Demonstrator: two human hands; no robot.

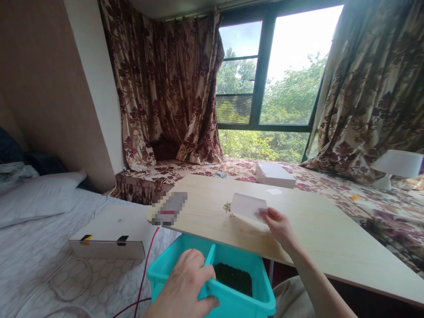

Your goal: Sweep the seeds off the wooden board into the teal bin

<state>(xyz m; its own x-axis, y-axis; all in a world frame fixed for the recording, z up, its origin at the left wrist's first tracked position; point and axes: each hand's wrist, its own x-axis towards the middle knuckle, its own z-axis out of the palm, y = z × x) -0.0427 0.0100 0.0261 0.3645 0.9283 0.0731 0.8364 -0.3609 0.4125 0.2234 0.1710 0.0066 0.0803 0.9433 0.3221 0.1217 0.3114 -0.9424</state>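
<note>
My right hand [278,223] pinches the right edge of a thin, whitish, translucent card [248,206], held low over the pale wooden table [205,194]. A small heap of greenish-brown grains [227,206] lies at the card's left edge, with a few grains scattered below it. My left hand [187,282] is closed over the middle divider of a turquoise two-part bin [265,282] below the table's front edge. Dark granular material [233,278] covers the bottom of the bin's right compartment. My left hand hides much of the left compartment.
A blurred device [172,210] with a red cable [145,265] sits at the table's left end. On the bed at left lies a white box [112,232]. Another white box [275,174] and a lamp [397,165] stand on the window ledge. A white paper piece [274,191] lies on the table.
</note>
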